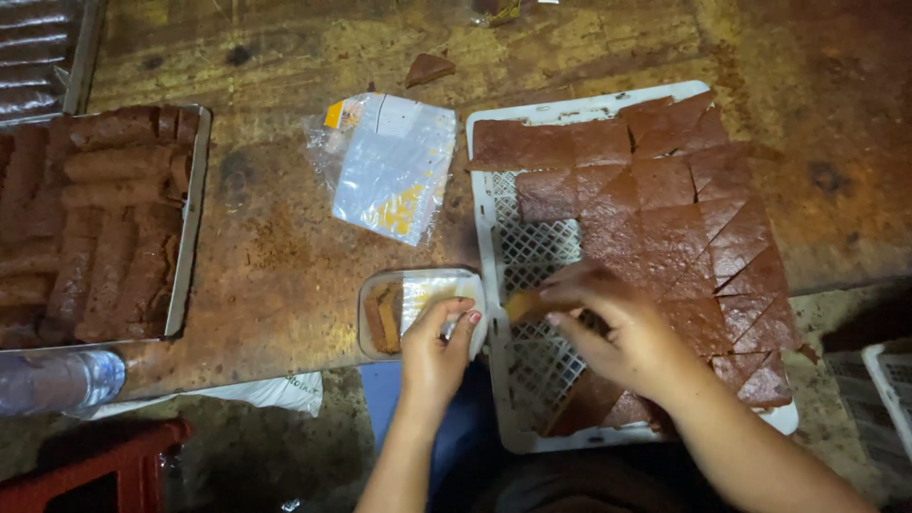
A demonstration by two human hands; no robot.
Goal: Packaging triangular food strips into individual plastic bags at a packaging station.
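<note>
We hold our left hand point(435, 347) against the near right corner of a small clear plastic rectangular tub point(418, 309), thumb and fingers pinched on its rim so the tub stays put at the worktop's front edge. Inside the tub, along its left side, lie two or three narrow brown slabs of sticky fruit paste point(384, 318) standing on edge; the rest of the tub shows only a pale, shiny bottom.

Just to the right of the tub, our right hand point(608, 328) is curled with fingertips closed on a small orange-brown strip of the same paste point(524, 305), which points towards the tub and sits between the two hands, above the left edge of a white perforated plastic tray point(527, 252). That tray carries a dark reddish-brown sheet of paste cut into squares and triangles point(674, 218); the pieces cover its right and upper parts, while the left column of the grid is bare.

Beyond the tub, a crumpled clear plastic bag with yellow print point(389, 166) lies on the stained brown wooden worktop point(275, 256). Well apart on the far left, a shallow metal tray point(190, 228) holds many rolled brown paste sticks point(104, 218) packed side by side. Near the front left corner a clear plastic water bottle point(57, 380) lies on its side, with a red plastic stool point(104, 470) below it.
</note>
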